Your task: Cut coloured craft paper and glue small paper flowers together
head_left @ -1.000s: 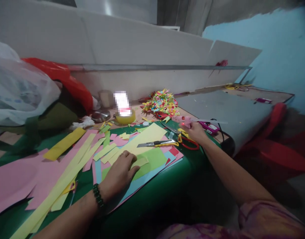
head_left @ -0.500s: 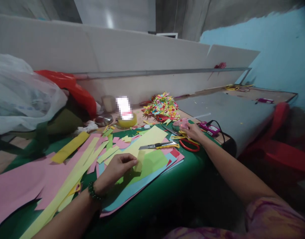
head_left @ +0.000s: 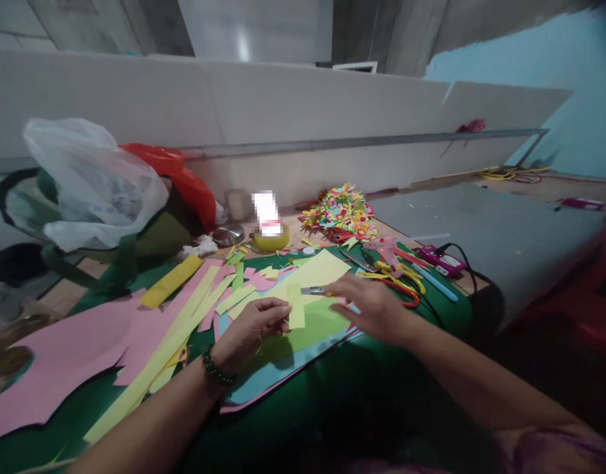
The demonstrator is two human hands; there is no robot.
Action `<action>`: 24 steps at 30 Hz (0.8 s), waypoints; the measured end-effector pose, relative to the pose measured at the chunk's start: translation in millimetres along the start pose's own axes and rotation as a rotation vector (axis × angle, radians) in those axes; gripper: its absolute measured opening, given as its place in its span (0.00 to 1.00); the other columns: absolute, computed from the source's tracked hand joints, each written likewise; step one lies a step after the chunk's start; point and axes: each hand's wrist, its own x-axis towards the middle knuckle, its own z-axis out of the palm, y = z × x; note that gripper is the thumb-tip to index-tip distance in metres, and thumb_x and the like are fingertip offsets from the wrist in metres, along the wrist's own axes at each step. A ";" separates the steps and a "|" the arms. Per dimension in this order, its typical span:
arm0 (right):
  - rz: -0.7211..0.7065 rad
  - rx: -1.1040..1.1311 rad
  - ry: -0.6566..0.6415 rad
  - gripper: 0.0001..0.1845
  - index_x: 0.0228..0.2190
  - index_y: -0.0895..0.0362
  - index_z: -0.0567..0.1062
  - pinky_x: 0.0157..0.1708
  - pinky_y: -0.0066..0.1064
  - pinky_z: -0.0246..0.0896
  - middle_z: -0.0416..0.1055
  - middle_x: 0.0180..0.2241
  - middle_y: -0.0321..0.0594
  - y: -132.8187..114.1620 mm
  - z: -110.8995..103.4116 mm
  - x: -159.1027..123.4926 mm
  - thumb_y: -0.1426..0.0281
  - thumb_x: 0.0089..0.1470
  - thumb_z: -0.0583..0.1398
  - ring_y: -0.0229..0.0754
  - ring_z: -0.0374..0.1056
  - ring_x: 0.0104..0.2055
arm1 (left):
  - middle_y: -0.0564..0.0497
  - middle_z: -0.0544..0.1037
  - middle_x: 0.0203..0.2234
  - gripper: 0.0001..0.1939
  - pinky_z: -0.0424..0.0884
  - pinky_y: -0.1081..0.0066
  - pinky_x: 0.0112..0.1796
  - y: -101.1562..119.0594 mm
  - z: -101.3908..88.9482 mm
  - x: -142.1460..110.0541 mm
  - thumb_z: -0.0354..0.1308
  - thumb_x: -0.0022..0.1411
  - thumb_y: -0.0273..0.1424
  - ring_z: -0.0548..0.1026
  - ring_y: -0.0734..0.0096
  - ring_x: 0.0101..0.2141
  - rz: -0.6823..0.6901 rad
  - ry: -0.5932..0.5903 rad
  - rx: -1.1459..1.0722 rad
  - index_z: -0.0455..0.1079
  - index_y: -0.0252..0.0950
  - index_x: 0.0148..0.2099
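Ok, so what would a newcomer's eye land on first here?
Probably the bright multicoloured heap beyond the green cover, with a glowing, pixelated white panel to its left. Next, front and centre, the left hand pinches a pale yellow paper piece, while the right hand is at the cutter, its grip unclear.

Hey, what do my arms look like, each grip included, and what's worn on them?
Your left grip is gloveless, with a dark green beaded bracelet at the wrist. Your right grip is gloveless too, with no bracelet visible. A purple-patterned sleeve shows dimly farther up that arm.
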 end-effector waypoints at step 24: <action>0.500 0.908 0.058 0.17 0.23 0.57 0.70 0.24 0.27 0.57 0.64 0.24 0.33 -18.4 49.5 32.3 0.56 0.48 0.64 0.33 0.59 0.24 | 0.48 0.79 0.25 0.13 0.69 0.72 0.29 -6.4 3.2 1.1 0.66 0.43 0.38 0.77 0.69 0.25 0.157 0.078 0.141 0.76 0.34 0.28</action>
